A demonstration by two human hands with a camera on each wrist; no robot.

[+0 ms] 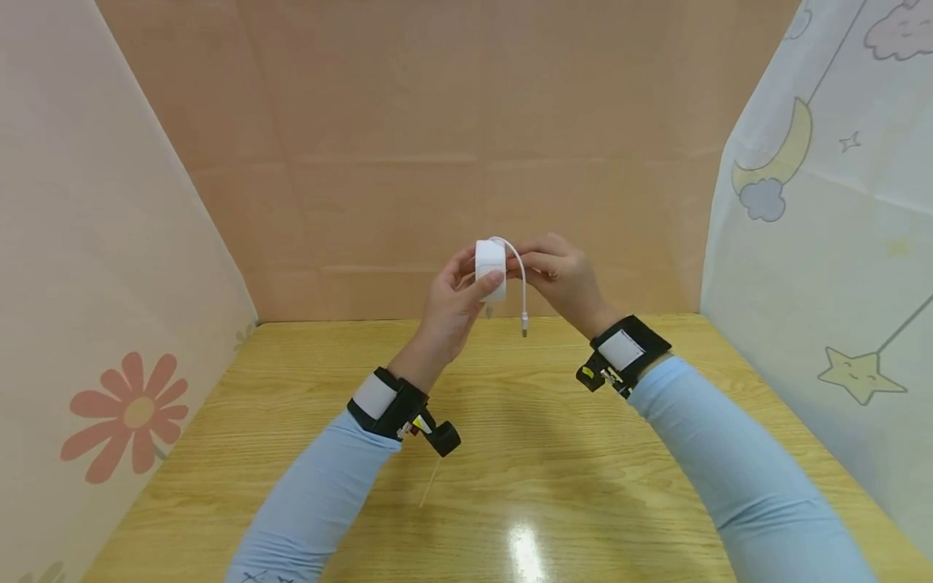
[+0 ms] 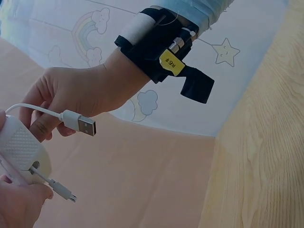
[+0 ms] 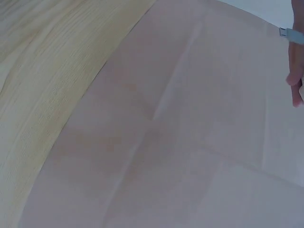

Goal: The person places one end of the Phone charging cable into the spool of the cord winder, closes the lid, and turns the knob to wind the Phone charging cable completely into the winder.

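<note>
A small white charger block is held in the air above the far part of the wooden tabletop, between both hands. It is gripped by the left hand, whose fingers are curled round its lower end and side, the thumb lying on its front face. A thin white cable arcs out of the top of the block and hangs down on the block's right side, ending in a USB plug. The cable is pinched close to the block by the right hand, whose fingers are closed on the loop.

The work in hand is judged to be the handling of the cable at the block, perhaps its winding or freeing. It would be done well if the block were kept steady in the left hand while the cable is guided by the right, without a sharp bend being forced where it leaves the block. The free plug should be watched, since it dangles unsupported.

In the left wrist view a second, smaller plug on a short lead is seen below the block, just beside the left fingertips. The right wrist view shows mostly backdrop and tabletop.
</note>
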